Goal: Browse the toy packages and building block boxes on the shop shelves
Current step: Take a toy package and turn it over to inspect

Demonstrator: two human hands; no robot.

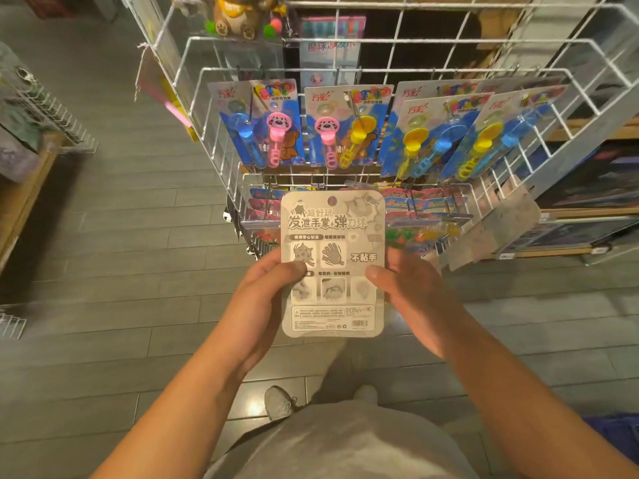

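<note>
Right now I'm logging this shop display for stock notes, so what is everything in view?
Toy card: one, grey printed back, held in front of the rack.
Bubble wand packs: at least five, blue cards with pink, yellow and blue wands, hanging on the middle row.
Wire rack: one, white, centre.
Lower packs: several, colourful, bottom row; count unclear.
Bear toy: one, brown, top of rack.
Wooden shelves: boxes, right side.
Shoe: one, grey, on the floor.
Left hand: grips the card's left edge.
Right hand: grips its right edge.
</note>
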